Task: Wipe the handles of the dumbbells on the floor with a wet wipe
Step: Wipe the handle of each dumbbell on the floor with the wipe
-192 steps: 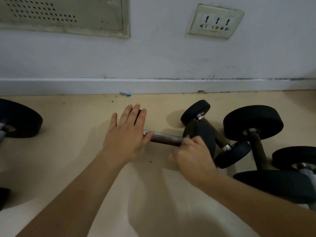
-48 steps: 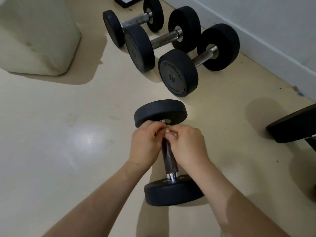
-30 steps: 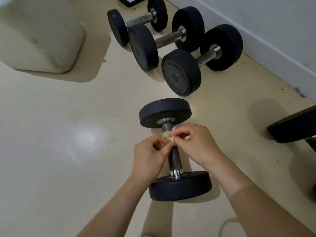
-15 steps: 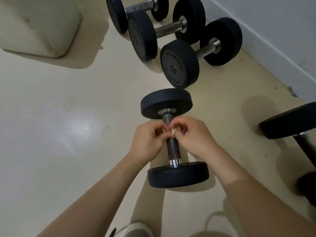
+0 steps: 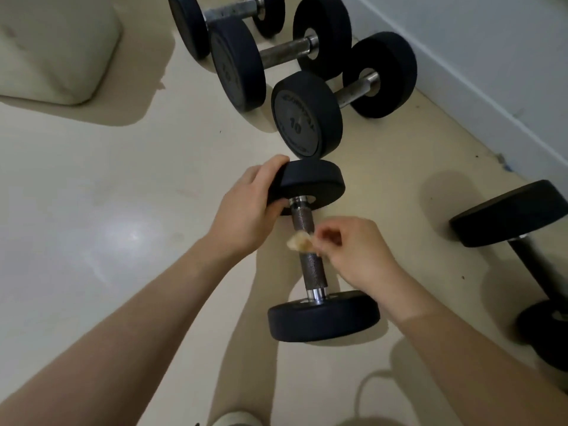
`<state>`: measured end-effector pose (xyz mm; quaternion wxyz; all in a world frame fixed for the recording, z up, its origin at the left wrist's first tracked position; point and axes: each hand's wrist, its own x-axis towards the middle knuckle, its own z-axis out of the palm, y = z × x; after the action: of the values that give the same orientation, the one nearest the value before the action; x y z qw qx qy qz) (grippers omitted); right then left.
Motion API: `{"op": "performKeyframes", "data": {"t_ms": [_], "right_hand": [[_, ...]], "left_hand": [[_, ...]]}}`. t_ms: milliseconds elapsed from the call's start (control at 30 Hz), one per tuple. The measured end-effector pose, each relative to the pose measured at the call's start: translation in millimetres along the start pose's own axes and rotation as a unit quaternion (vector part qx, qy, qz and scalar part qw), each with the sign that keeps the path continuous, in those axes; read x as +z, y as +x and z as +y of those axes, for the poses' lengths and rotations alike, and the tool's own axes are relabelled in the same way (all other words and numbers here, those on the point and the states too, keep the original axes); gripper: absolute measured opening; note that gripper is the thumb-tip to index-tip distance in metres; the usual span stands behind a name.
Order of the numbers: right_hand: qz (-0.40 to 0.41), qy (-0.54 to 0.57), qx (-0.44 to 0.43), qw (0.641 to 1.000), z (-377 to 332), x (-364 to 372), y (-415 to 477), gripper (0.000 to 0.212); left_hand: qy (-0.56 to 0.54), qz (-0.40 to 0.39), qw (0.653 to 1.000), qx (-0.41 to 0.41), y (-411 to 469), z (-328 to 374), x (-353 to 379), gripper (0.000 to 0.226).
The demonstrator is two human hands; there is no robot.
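Item: dumbbell, lying on the floor straight ahead of the person, long axis running away from them. Left hand gripped the far weight head. Right hand, nearer the handle, pinched a crumpled wet wipe against its middle, with bare knurling on either side. Open floor lay left; three other dumbbells crowded just beyond the far head.

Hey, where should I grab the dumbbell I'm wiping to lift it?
Likely the knurled handle, from above: the dumbbell lies flat, and the bar between its heads is slim enough to wrap. Your left hand grips only the rim of the far head.
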<state>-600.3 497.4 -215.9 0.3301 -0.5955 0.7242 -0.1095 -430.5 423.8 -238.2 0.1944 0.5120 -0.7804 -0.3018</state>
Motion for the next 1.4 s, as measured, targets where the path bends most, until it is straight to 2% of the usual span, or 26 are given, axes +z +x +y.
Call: {"op": "performKeyframes", "data": {"t_ms": [67, 133, 233, 333, 400, 533, 600, 700, 900, 967, 1067, 1133, 1200, 1300, 1400], "right_hand": [[-0.055, -0.045, -0.005, 0.997, 10, -6, -12, 0.008], [0.005, -0.052, -0.027, 0.998, 13, -6, 2, 0.011], [0.107, -0.025, -0.031, 0.993, 14, -1, 24, 0.021], [0.089, 0.050, -0.021, 0.995, 25, -5, 10, 0.014], [0.082, 0.030, -0.032, 0.996, 26, -7, 7, 0.010], [0.181, -0.047, -0.039, 0.982, 18, -9, 35, 0.008], [0.161, -0.086, -0.018, 0.983, 21, -16, 29, 0.008], [0.079, -0.141, 0.006, 0.987, 28, -23, 0, 0.005], [0.154, -0.183, -0.020, 0.971, 14, -24, 38, 0.008], [0.123, -0.203, -0.008, 0.971, 22, -27, 23, 0.006], [0.025, -0.230, 0.040, 0.972, 28, -32, -14, 0.004], [0.027, -0.217, 0.052, 0.974, 30, -39, -12, 0.003], [0.056, -0.205, 0.022, 0.977, 25, -45, 5, 0.005], [0.059, -0.160, -0.031, 0.985, 8, -33, 21, 0.006], [0.011, -0.158, -0.049, 0.986, 4, -11, -8, 0.019]], "left_hand": [[0.050, 0.031, 0.998, 0.025, 4, 4, 5, 0.057], [0.061, 0.056, 0.995, 0.053, 4, 9, 8, 0.058], [-0.004, 0.075, 0.995, 0.064, 7, 8, 9, 0.051], [-0.014, 0.071, 0.994, 0.085, 12, 4, 8, 0.042], [-0.033, 0.071, 0.992, 0.100, 19, 10, 10, 0.042], [-0.016, 0.065, 0.989, 0.129, 31, 18, 18, 0.044], [-0.032, 0.045, 0.992, 0.113, 28, 14, 26, 0.054], [-0.063, 0.000, 0.994, 0.094, 23, 11, 41, 0.069], [0.013, 0.016, 0.992, 0.124, 40, 18, 38, 0.061], [0.045, 0.003, 0.987, 0.156, 44, 22, 34, 0.059], [0.102, -0.049, 0.977, 0.183, 61, 36, 27, 0.057], [0.125, -0.078, 0.967, 0.208, 70, 51, 21, 0.056], [0.174, -0.088, 0.957, 0.214, 67, 62, 12, 0.054], [0.271, -0.066, 0.948, 0.153, 35, 60, 4, 0.048], [0.273, -0.025, 0.958, 0.080, -17, 55, 3, 0.037]]}}
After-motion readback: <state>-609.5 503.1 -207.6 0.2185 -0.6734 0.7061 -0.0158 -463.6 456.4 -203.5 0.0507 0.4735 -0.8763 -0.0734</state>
